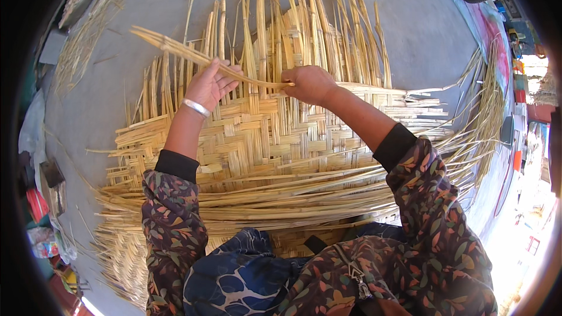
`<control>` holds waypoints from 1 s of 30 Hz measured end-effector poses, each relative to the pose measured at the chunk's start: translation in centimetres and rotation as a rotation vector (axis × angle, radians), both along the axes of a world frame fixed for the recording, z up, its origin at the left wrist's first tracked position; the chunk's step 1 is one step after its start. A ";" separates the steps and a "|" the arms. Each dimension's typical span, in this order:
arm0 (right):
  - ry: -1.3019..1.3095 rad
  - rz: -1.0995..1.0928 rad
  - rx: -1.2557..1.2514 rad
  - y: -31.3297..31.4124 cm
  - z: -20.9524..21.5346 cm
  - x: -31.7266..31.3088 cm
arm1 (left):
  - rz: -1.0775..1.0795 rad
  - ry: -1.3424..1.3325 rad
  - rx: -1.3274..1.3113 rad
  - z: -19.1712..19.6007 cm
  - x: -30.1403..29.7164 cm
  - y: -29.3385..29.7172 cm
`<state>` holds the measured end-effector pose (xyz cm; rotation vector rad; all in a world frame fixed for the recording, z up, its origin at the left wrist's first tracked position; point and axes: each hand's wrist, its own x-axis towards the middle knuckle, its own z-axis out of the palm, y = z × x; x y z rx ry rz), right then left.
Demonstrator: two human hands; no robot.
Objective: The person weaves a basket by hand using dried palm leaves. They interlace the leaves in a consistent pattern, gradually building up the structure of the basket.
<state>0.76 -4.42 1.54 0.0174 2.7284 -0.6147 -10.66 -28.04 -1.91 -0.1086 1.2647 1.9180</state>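
A long, pale yellow split reed [175,48] slants across the upper part of a half-woven reed mat [275,123]. My right hand [311,85] is closed on the reed's lower right part, above the mat's woven edge. Farther left, my left hand [212,85] loosely holds the same reed, its fingers partly curled around it. A silver bracelet [196,107] circles that wrist. The mat has a zigzag weave, and upright reed ends [310,17] fan out from its far side. Where my right fingers cover the reed, its exact end is hidden.
Loose reeds [281,193] lie in a band across the mat's near part, close to my lap. More thin stalks [489,117] are heaped at the right, and others [88,41] lie on the grey floor [134,0] at far left. Household items line both sides.
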 end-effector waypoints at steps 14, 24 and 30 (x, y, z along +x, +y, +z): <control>0.149 -0.383 -0.147 -0.9 -0.9 1.4 | -0.462 0.288 -0.591 0.7 0.7 7.1; 0.258 -0.408 -0.249 -1.0 -1.7 1.9 | -0.559 0.356 -0.685 -1.4 0.4 8.6; 0.301 -0.457 -0.285 -0.9 -2.7 2.2 | -0.431 0.491 -0.623 -1.3 1.8 8.2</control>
